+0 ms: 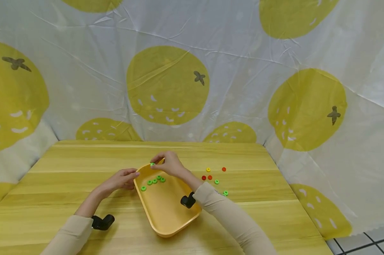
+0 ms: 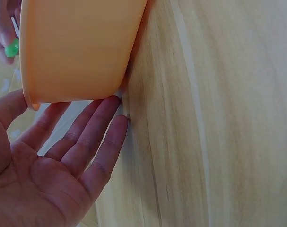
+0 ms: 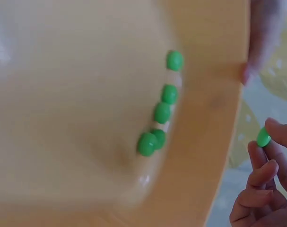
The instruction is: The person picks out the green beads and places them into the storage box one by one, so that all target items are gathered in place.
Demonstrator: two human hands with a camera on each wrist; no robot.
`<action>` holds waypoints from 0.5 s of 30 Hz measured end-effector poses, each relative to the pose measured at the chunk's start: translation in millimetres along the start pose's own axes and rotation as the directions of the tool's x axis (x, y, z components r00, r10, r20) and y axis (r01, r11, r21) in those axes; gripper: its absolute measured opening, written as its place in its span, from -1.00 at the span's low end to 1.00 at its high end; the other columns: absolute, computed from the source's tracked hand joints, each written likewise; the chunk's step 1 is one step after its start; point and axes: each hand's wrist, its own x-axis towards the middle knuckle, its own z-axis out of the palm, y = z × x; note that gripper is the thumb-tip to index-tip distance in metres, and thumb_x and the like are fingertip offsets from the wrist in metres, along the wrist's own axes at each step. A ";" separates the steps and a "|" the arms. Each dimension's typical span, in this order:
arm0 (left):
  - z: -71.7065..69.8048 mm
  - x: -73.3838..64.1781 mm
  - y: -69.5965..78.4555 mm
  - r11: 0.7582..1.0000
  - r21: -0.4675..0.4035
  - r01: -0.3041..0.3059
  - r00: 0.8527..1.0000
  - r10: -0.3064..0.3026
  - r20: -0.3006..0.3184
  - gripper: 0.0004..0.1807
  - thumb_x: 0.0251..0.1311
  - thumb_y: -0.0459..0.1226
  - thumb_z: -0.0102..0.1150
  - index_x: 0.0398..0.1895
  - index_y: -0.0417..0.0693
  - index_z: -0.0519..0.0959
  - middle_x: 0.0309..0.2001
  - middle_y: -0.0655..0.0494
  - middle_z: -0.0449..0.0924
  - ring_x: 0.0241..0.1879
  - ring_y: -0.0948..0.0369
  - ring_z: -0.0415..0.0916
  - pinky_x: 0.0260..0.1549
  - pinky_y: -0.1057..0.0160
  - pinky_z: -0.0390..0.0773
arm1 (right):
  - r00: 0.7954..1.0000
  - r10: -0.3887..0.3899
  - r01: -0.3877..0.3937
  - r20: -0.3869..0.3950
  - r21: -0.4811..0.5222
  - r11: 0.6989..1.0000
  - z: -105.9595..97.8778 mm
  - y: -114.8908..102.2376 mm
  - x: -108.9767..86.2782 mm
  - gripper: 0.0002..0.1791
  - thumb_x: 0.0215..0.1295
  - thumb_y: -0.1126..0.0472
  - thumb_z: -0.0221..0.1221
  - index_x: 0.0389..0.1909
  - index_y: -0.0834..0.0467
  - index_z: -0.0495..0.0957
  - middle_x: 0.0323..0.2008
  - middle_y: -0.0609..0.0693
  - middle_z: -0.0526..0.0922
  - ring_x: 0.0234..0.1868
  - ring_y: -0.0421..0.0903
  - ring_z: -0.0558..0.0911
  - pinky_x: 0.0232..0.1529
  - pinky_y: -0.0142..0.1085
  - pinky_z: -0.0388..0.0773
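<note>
Pinches a small glossy green ring-shaped bead (image 3: 263,137) between thumb and fingers of the right hand (image 1: 170,165), near the far rim of a yellow-orange rounded rectangular plastic tray (image 1: 166,216). Touches that rim, left of the pinching fingers, with the left hand (image 1: 118,180), fingers spread. Shows five matching green beads (image 1: 154,181) inside, near the right fingers, and loose red, orange, yellow and green beads (image 1: 209,177) right of them on the yellowish wood-grain tabletop (image 1: 275,219).

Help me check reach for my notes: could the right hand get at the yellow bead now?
Probably yes: the yellow bead lies uncovered on the table, near the right hand. That hand pinches a green bead, though, and would likely need to release it first.
</note>
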 end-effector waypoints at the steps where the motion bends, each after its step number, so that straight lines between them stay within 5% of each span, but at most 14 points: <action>1: 0.0 0.1 -0.1 1.000 -0.001 0.005 1.000 -0.005 -0.006 -0.38 0.46 -0.12 -0.24 0.32 -0.49 0.11 0.14 -0.37 0.43 0.05 -0.01 0.52 0.05 -0.03 0.54 | 1.000 -0.005 0.006 0.021 -0.038 0.999 4.4 -1.4 0.1 -0.83 0.12 0.18 0.32 -0.26 0.12 0.70 -0.32 -0.03 0.72 -0.38 -0.26 0.60 -0.42 -0.59 0.49; 9: -0.3 1.7 -0.1 0.999 0.004 0.037 0.999 -0.037 -0.037 -0.36 0.44 -0.09 -0.20 0.33 -0.46 0.12 0.23 -0.41 0.30 0.13 -0.06 0.44 0.05 0.01 0.56 | 0.972 -0.021 0.095 0.236 -0.310 0.946 28.5 -5.5 0.4 -0.86 0.11 0.10 0.33 -0.31 0.03 0.69 -0.36 -0.19 0.71 -0.35 -0.36 0.58 -0.35 -0.61 0.45; 15: 1.3 1.3 -1.5 0.999 -0.003 0.052 0.997 -0.052 -0.060 -0.31 0.43 -0.10 -0.18 0.36 -0.51 0.01 0.34 -0.49 0.05 0.24 -0.23 0.27 0.04 0.05 0.57 | 0.942 0.046 0.129 0.332 -0.485 0.865 42.8 -6.8 -3.3 -0.89 0.02 0.10 0.39 -0.39 -0.04 0.69 -0.43 -0.23 0.66 -0.45 -0.36 0.50 -0.53 -0.55 0.39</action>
